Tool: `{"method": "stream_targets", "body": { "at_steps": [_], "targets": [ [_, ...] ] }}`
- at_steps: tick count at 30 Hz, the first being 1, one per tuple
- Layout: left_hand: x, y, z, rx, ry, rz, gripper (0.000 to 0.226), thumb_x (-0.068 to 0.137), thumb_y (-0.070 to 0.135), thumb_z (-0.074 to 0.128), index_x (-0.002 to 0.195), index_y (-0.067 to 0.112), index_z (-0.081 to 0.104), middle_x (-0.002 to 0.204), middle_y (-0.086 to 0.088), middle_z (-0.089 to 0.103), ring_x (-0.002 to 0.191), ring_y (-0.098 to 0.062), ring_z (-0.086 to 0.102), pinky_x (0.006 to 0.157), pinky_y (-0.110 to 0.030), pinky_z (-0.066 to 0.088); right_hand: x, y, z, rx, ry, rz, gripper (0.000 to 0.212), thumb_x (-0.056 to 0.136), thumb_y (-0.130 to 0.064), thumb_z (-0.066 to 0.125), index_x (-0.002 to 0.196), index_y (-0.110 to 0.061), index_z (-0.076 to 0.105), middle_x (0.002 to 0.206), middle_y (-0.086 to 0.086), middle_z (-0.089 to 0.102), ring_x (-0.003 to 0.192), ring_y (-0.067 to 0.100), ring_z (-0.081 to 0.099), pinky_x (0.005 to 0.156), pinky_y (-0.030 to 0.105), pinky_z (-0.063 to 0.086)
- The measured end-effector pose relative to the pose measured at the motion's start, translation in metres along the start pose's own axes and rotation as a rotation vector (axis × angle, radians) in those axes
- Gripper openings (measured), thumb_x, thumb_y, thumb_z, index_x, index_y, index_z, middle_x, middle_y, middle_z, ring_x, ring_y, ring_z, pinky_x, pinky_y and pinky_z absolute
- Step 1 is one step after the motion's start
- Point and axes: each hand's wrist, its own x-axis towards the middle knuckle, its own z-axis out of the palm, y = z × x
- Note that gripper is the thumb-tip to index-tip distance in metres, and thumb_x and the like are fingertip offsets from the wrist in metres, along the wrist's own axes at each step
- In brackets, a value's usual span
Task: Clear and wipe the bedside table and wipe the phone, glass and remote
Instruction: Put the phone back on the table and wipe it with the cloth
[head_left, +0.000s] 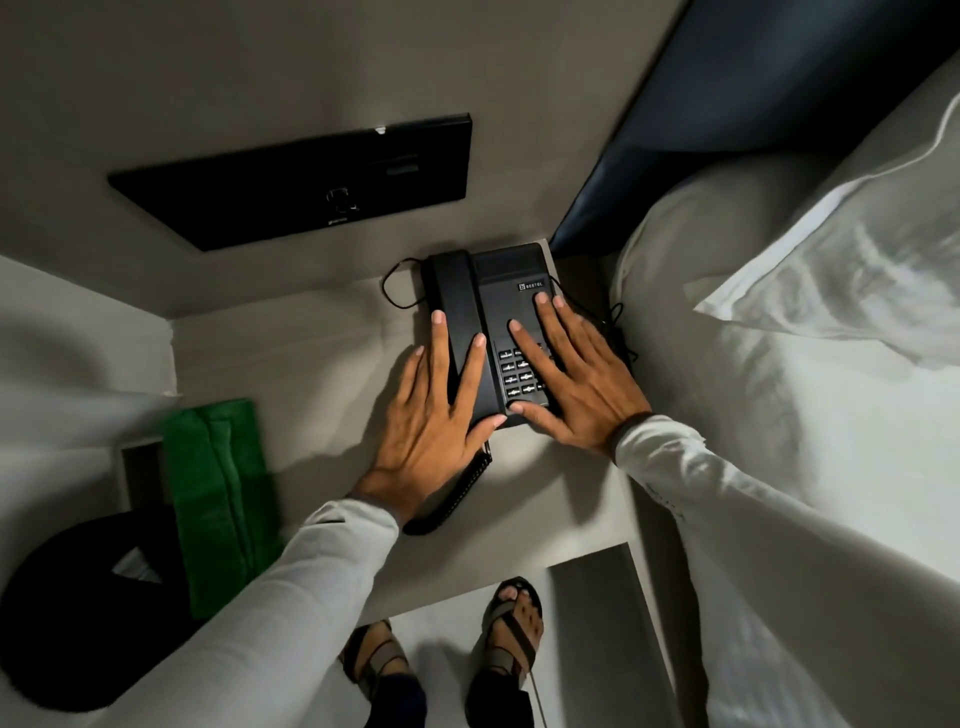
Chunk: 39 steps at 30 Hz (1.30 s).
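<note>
A black desk phone (498, 280) sits at the back right of the grey bedside table (311, 374), its handset in the cradle and its coiled cord trailing toward the front edge. My left hand (434, 410) lies flat over the handset with fingers spread along its sides. Over the keypad rests my right hand (571, 374), also flat, thumb at the phone's front edge. A folded green cloth (221, 499) hangs over the table's left side. No glass or remote is in view.
A black switch panel (311, 182) is fixed to the wall behind the table. The bed with white pillows (831, 260) and a dark blue headboard (753, 93) lies to the right. A black bin (78, 613) stands at lower left. My sandalled feet (452, 649) are below the table edge.
</note>
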Motion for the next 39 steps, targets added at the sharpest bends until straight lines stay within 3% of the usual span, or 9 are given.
{"method": "stream_targets", "body": {
  "at_steps": [6, 11, 17, 21, 27, 31, 34, 37, 39],
  "targets": [
    [-0.01, -0.009, -0.008, 0.072, 0.002, -0.065, 0.095, 0.092, 0.08, 0.022, 0.162, 0.018, 0.001, 0.167, -0.024, 0.002, 0.154, -0.045, 0.004, 0.119, -0.07, 0.008, -0.001, -0.006, -0.011, -0.069, 0.021, 0.01, 0.082, 0.097, -0.069, 0.034, 0.16, -0.018, 0.021, 0.165, 0.024, 0.015, 0.155, 0.038, 0.012, 0.121, 0.057, 0.02],
    [-0.049, -0.035, -0.024, 0.12, -0.017, -0.147, 0.096, 0.092, 0.081, 0.021, 0.162, 0.018, 0.0, 0.168, -0.021, 0.004, 0.154, -0.045, 0.007, 0.116, -0.074, 0.009, 0.006, -0.028, -0.032, -0.107, 0.065, -0.011, 0.083, 0.096, -0.071, 0.034, 0.16, -0.019, 0.021, 0.165, 0.025, 0.015, 0.154, 0.04, 0.013, 0.12, 0.062, 0.02],
    [-0.124, -0.072, -0.047, 0.195, 0.045, -0.324, 0.085, 0.1, 0.069, 0.026, 0.161, 0.01, 0.013, 0.165, -0.023, 0.019, 0.151, -0.044, 0.022, 0.115, -0.071, 0.022, 0.032, -0.094, -0.057, -0.043, 0.078, -0.147, 0.082, 0.097, -0.069, 0.033, 0.16, -0.017, 0.021, 0.164, 0.026, 0.015, 0.154, 0.04, 0.013, 0.12, 0.062, 0.019],
    [-0.172, -0.1, -0.047, -0.123, 0.093, -0.639, 0.071, 0.104, 0.048, 0.036, 0.157, 0.002, 0.025, 0.154, -0.029, 0.039, 0.13, -0.047, 0.051, 0.103, -0.056, 0.048, 0.041, -0.162, -0.049, 0.113, 0.048, -0.197, 0.078, 0.099, -0.062, 0.04, 0.159, -0.014, 0.023, 0.164, 0.026, 0.019, 0.153, 0.039, 0.019, 0.121, 0.057, 0.022],
    [-0.199, -0.139, -0.029, -0.703, 0.096, -1.043, 0.045, 0.09, 0.015, 0.07, 0.131, 0.002, 0.058, 0.115, -0.026, 0.068, 0.108, -0.043, 0.065, 0.095, -0.046, 0.052, 0.059, -0.268, -0.033, 0.901, -0.294, 0.261, 0.063, 0.087, -0.028, 0.063, 0.146, -0.02, 0.042, 0.124, 0.016, 0.068, 0.111, 0.034, 0.066, 0.098, 0.045, 0.054],
    [-0.197, -0.156, -0.024, -0.925, 0.114, -1.287, 0.048, 0.086, 0.017, 0.078, 0.128, 0.002, 0.063, 0.108, -0.02, 0.075, 0.106, -0.033, 0.07, 0.096, -0.035, 0.052, 0.082, -0.312, -0.021, 1.119, -0.317, 0.599, 0.033, 0.082, -0.024, 0.079, 0.112, -0.015, 0.069, 0.095, 0.006, 0.077, 0.094, 0.022, 0.072, 0.091, 0.031, 0.055],
    [-0.195, -0.165, -0.023, -1.188, 0.108, -1.342, 0.03, 0.082, 0.015, 0.08, 0.109, 0.005, 0.073, 0.096, -0.013, 0.076, 0.1, -0.032, 0.074, 0.092, -0.032, 0.056, 0.096, -0.324, -0.02, 1.254, -0.394, 0.741, 0.032, 0.076, -0.031, 0.085, 0.099, -0.012, 0.074, 0.089, 0.0, 0.077, 0.083, 0.017, 0.071, 0.082, 0.024, 0.057],
    [-0.198, -0.173, -0.028, -1.31, 0.124, -1.243, 0.039, 0.069, 0.03, 0.08, 0.099, 0.006, 0.072, 0.095, -0.018, 0.076, 0.091, -0.032, 0.073, 0.088, -0.042, 0.058, 0.101, -0.326, -0.015, 1.38, -0.416, 0.816, 0.048, 0.057, -0.038, 0.092, 0.091, -0.009, 0.075, 0.093, 0.01, 0.079, 0.087, 0.028, 0.075, 0.088, 0.049, 0.06],
    [-0.197, -0.173, -0.038, -1.379, 0.132, -1.113, 0.036, 0.077, 0.019, 0.079, 0.105, 0.0, 0.066, 0.099, -0.02, 0.073, 0.088, -0.029, 0.069, 0.082, -0.039, 0.055, 0.099, -0.323, -0.02, 1.521, -0.376, 0.823, 0.038, 0.071, -0.019, 0.089, 0.101, -0.002, 0.074, 0.105, 0.023, 0.075, 0.094, 0.034, 0.073, 0.092, 0.059, 0.057]
  ]
}}
